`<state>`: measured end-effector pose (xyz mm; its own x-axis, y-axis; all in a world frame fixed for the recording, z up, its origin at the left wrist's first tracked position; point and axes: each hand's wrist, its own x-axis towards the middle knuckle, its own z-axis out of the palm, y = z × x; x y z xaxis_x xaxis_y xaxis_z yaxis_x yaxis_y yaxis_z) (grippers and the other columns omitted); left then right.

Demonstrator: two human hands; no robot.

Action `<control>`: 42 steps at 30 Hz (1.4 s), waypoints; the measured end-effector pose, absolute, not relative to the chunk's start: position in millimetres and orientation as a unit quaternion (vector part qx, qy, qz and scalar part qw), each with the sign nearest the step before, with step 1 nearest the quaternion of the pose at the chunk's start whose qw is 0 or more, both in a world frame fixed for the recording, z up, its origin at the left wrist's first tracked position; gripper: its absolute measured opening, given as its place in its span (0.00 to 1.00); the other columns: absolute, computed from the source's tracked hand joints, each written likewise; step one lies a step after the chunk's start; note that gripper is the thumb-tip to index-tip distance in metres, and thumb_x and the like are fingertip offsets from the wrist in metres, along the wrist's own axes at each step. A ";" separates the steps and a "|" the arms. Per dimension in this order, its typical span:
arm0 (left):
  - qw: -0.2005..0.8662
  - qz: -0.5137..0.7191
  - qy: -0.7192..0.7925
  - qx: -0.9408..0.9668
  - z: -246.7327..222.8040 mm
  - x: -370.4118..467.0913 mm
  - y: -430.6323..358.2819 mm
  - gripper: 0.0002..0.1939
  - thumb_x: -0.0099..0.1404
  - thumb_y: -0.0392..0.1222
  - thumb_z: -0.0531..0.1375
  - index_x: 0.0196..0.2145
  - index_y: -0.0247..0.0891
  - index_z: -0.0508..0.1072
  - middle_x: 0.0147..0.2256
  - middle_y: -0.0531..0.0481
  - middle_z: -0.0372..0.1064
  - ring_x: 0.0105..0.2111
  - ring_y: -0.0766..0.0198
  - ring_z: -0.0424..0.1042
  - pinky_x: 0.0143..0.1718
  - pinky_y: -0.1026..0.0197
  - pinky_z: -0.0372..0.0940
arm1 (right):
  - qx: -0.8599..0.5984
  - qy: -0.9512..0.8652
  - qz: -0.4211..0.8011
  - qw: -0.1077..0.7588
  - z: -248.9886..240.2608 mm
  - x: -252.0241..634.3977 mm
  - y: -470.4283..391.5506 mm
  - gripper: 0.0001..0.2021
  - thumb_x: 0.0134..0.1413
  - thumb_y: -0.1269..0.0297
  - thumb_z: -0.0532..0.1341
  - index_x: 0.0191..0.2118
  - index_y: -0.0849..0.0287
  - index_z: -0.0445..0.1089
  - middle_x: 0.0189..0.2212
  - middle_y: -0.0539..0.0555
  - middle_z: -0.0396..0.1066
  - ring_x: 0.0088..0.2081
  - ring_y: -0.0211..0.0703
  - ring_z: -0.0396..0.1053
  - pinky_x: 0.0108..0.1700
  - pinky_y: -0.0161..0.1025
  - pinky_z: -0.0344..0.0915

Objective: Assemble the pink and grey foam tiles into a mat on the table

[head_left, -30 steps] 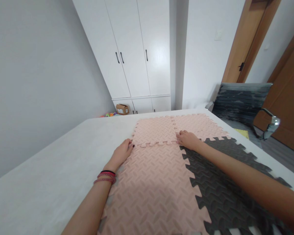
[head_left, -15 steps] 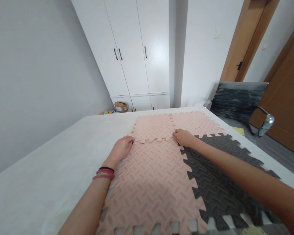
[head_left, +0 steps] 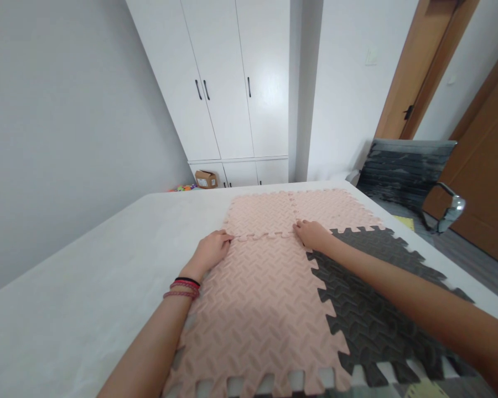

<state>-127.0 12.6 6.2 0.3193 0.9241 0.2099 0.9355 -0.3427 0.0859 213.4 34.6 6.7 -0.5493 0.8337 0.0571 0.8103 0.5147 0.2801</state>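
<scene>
Pink foam tiles with toothed edges lie on a white table. The near pink tile (head_left: 261, 309) meets the far pink tile (head_left: 259, 213) along a toothed seam. A second far pink tile (head_left: 332, 204) joins on the right, with a dark grey tile (head_left: 369, 282) in front of it. At the seam's left end, my left hand (head_left: 211, 251) is closed, fingertips pressed together on the tile edges. My right hand (head_left: 311, 233) is closed at the seam's right end, fingers on the corner where the tiles meet; its fingertips are partly hidden.
The white table (head_left: 87, 276) extends to the left. Behind it stand a white cabinet (head_left: 232, 83) and a cardboard box (head_left: 206, 179). A dark chair (head_left: 406, 168) with a metal armrest is at the right, near a wooden door.
My left hand has shifted slightly right along the seam, whose gap looks narrower at that end. My right hand has hardly moved.
</scene>
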 end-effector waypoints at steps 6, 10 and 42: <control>0.025 -0.101 -0.562 -0.820 9.3 -126.7 6.5 0.20 0.63 0.37 0.47 0.47 0.43 0.74 0.45 0.47 0.71 0.47 0.60 0.69 0.49 0.61 0.63 | 0.491 0.859 0.141 0.039 14.9 196.8 29.4 0.14 0.58 0.74 0.48 0.43 0.68 0.69 0.41 0.68 0.69 0.42 0.54 0.68 0.38 0.47 0.64; 0.022 -0.100 -0.559 -0.823 8.0 -129.5 5.5 0.21 0.64 0.36 0.46 0.48 0.43 0.74 0.46 0.47 0.70 0.48 0.60 0.68 0.50 0.61 0.63 | 0.472 0.871 0.140 -0.002 29.0 166.2 19.7 0.16 0.60 0.71 0.47 0.48 0.64 0.66 0.47 0.65 0.68 0.46 0.51 0.67 0.42 0.46 0.64; -0.009 -0.115 -0.571 -0.813 -5.2 -144.5 14.2 0.23 0.63 0.39 0.45 0.49 0.40 0.73 0.51 0.49 0.71 0.51 0.60 0.70 0.55 0.58 0.61 | 0.378 0.924 0.005 -0.064 26.7 125.3 9.0 0.17 0.63 0.55 0.50 0.48 0.57 0.69 0.47 0.59 0.68 0.48 0.48 0.66 0.51 0.47 0.60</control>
